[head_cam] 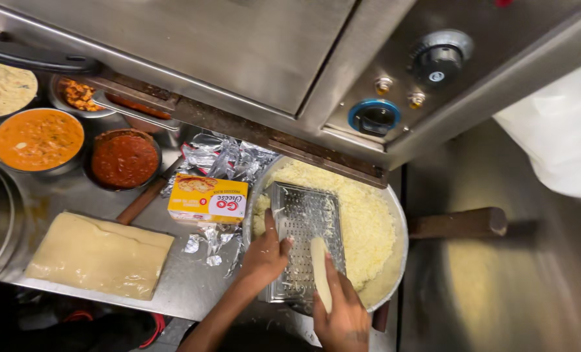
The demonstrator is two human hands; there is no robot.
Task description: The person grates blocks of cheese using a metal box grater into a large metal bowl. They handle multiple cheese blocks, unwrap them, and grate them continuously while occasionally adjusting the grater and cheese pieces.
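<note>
A flat metal grater [305, 228] lies tilted over a round steel bowl [401, 251] heaped with grated white cheese [362, 215]. My left hand [265, 253] grips the grater's left edge near its lower end. My right hand [342, 306] presses a pale block of cheese [320, 270] against the grater's lower right face. Both forearms come up from the bottom edge.
A yellow cheese box [207, 199] and crumpled foil [222, 156] lie left of the bowl. A flat slab of dough [100, 254] rests on the steel counter. Bowls of orange sauce [37, 139], red sauce [125, 158] and pale filling [2, 88] stand at the left. An oven [251, 45] hangs above.
</note>
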